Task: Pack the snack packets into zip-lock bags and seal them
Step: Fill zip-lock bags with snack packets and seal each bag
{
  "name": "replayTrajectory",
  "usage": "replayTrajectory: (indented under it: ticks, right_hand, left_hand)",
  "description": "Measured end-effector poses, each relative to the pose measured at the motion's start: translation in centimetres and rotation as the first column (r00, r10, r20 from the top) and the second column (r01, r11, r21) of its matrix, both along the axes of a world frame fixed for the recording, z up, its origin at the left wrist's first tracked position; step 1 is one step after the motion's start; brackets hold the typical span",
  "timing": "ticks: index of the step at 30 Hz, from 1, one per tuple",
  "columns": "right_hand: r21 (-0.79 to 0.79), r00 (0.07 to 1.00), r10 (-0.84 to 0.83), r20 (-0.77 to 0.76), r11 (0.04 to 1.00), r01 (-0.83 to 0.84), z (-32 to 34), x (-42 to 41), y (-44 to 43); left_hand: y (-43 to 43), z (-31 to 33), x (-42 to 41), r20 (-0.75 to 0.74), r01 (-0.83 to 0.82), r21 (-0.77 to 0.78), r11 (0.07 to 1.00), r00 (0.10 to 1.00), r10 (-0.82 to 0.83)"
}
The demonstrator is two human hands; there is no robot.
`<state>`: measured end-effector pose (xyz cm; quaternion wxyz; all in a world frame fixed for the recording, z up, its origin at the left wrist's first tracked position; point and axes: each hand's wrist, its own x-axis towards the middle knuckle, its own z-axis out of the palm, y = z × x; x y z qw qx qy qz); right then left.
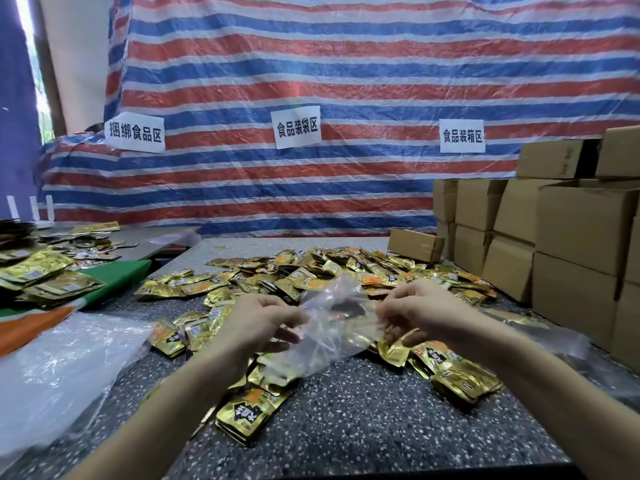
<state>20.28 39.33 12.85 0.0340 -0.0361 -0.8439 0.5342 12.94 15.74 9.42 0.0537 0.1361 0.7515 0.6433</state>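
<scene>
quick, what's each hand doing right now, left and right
Left hand: pinching the left side of the clear zip-lock bag.
Right hand: pinching the bag's right side.

zip-lock bag point(337, 323): 1 | paper signs point(297, 127): 3 | cardboard boxes point(575, 225): at least 10 | snack packets point(346, 268): dozens (too heaped to count)

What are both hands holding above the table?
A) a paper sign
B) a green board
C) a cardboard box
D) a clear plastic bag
D: the left hand and the right hand each pinch an edge of the clear plastic bag over the snack packets.
</scene>
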Motion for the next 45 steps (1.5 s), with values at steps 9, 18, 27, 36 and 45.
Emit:
replayTrajectory:
  ticks: [9,18,27,36,45]
  right_hand:
    - [-0.090,0.983,-0.152,-0.105,0.986,0.143,-0.1,0.0,1.6]
    - [-0.014,0.979,-0.160,-0.128,0.987,0.159,-0.8,0.1,1.6]
    - [0.028,0.975,-0.142,-0.170,0.988,0.149,-1.0,0.1,1.6]
    - [0.034,0.989,-0.090,-0.116,0.995,0.095,-2.5,-0.6,1.0]
    - [0.009,0.986,-0.090,-0.137,0.996,0.092,-2.9,-0.8,1.1]
  left_hand:
    - [-1.2,-0.5,-1.9,0.089,0.206,0.232,0.951,0.969,-0.232]
    - [0.7,-8.9,-4.1,-0.265,-0.157,-0.795,0.586,0.959,-0.102]
    - [3.5,-9.4,-5.6,-0.331,-0.280,-0.814,0.509,0.943,-0.010]
    - [6.2,-9.1,-9.6,-0.582,-0.469,-0.725,0.504,0.809,-0.085]
    - [3.7,-5.9,-10.6,-0.673,-0.493,-0.501,0.712,0.739,0.038]
